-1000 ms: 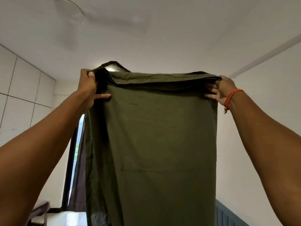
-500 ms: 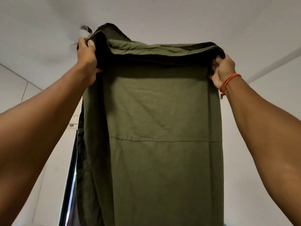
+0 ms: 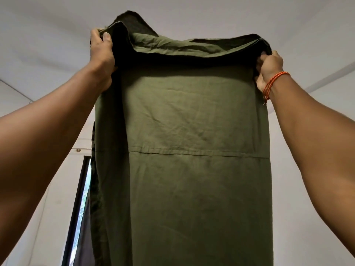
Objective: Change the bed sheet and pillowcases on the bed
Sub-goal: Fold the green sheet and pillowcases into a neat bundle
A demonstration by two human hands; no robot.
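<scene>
The green sheet (image 3: 192,131) fills the middle of the view, held high up towards the white ceiling (image 3: 192,8) so that its length can hang free; its lower part runs out of the picture, so I cannot tell if it touches anything below. The top is folded over in several layers, and I think it is lifted like this so that the folds can drop open under their own weight before it goes on the bed, which is not in view. A stitched seam (image 3: 192,152) crosses the cloth from side to side, roughly level, so the two corners are kept about even. Behind the left edge stands a dark window frame (image 3: 76,208) with daylight in it. The left hand (image 3: 101,48) grips the upper left corner, the thumb pressed on the bunched edge. The right hand (image 3: 269,68) has its fingers curled round the upper right corner. On that wrist sits an orange thread bracelet (image 3: 272,83).
</scene>
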